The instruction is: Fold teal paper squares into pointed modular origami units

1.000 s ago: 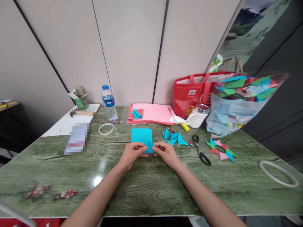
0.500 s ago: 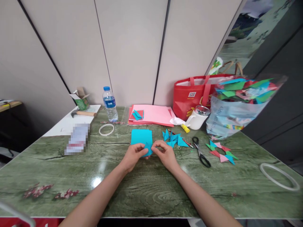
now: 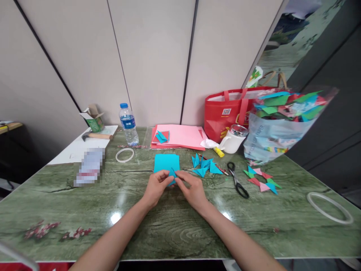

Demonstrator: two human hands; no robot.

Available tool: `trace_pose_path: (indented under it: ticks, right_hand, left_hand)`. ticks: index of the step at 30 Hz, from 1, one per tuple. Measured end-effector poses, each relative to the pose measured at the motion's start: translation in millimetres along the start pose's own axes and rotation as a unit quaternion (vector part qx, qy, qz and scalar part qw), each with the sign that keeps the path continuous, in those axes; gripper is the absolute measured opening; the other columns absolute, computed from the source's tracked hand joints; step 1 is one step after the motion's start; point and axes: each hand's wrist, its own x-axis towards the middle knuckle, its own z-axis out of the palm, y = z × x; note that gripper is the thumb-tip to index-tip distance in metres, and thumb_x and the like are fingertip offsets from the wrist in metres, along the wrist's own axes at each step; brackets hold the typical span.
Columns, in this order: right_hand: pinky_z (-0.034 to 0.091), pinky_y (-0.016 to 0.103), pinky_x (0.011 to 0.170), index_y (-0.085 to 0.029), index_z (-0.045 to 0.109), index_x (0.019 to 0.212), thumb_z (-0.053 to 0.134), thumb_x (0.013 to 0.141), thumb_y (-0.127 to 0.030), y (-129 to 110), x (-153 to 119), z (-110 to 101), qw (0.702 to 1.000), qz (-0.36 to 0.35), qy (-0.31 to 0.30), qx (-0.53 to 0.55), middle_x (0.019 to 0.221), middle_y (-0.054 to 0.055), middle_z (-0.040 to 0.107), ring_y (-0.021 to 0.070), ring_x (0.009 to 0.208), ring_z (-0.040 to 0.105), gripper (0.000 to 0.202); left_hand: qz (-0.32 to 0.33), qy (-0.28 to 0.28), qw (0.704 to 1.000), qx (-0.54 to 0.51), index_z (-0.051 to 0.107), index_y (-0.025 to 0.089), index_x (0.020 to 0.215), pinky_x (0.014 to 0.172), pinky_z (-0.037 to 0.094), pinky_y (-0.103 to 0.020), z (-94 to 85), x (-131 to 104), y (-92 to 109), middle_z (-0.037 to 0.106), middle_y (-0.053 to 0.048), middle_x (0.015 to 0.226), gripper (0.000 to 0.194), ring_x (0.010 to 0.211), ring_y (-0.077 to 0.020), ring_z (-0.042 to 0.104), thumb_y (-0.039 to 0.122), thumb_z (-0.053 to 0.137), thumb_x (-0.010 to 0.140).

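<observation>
Between my two hands is a small folded piece of blue paper (image 3: 172, 174). My left hand (image 3: 156, 185) pinches it from the left with thumb and fingers. From the right, my right hand (image 3: 191, 185) closes thumb and fingertips on its other side. My fingers hide much of the folded piece. Just beyond my hands lies a stack of square blue paper (image 3: 166, 162), flat on the table. Several blue folded paper pieces (image 3: 207, 165) rest to the right of the stack, by a thin red pencil-like stick (image 3: 221, 169).
Black-handled scissors (image 3: 237, 180) and a ring of coloured folded paper (image 3: 261, 180) lie to the right. Behind stand a white mug (image 3: 234, 141), a red bag (image 3: 218, 116), a plastic bag of folded paper (image 3: 270, 139) and a water bottle (image 3: 129, 126). A hammer (image 3: 97, 136) lies left.
My right fingers have moved left over the folded blue paper, closer to my left thumb. A flap of it now stands more edge-on. The whole view has shifted slightly.
</observation>
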Motion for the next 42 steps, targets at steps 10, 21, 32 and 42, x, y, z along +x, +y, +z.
trace_pose_path:
  ticks: [10,21,32,42]
  right_hand:
    - [0.047,0.025,0.054,-0.018,0.066,0.082,0.049,0.080,-0.021,1,-2,5,1.000,0.003,-0.017,-0.024,0.075,0.005,0.069,0.0161,0.060,0.062,0.018]
    - [0.048,0.023,0.055,-0.016,0.061,0.085,0.049,0.080,-0.025,0,-3,2,0.998,0.025,-0.048,0.006,0.075,0.005,0.063,0.0133,0.060,0.057,0.015]
    - [0.043,0.022,0.050,-0.017,0.058,0.071,0.054,0.078,-0.028,-1,-3,3,0.998,0.027,-0.047,-0.013,0.061,0.001,0.056,0.0116,0.053,0.051,0.013]
    - [0.041,0.021,0.051,-0.017,0.057,0.072,0.052,0.078,-0.026,-1,-4,3,0.999,-0.002,-0.037,-0.028,0.061,0.001,0.056,0.0113,0.054,0.050,0.013]
  left_hand:
    - [0.079,0.027,0.986,0.145,0.060,0.015,0.073,0.066,0.041,-0.022,-7.6,4,-6,0.057,-0.002,0.079,0.016,0.077,-0.0145,0.053,0.026,0.067,0.064]
    - [0.036,0.032,0.993,0.112,0.067,0.015,0.079,0.063,0.043,-0.024,-8.7,5,5,0.066,-0.004,0.077,0.024,0.070,-0.0151,0.057,0.029,0.069,0.060]
    - [0.054,0.071,0.992,0.094,0.065,0.014,0.066,0.060,0.043,-0.023,-4.9,1,6,0.065,-0.001,0.066,0.017,0.062,-0.0131,0.056,0.026,0.072,0.056]
    - [0.036,0.045,0.995,0.083,0.064,0.014,0.065,0.063,0.044,-0.024,-6.6,2,11,0.065,-0.001,0.068,0.017,0.064,-0.0132,0.057,0.025,0.073,0.055]
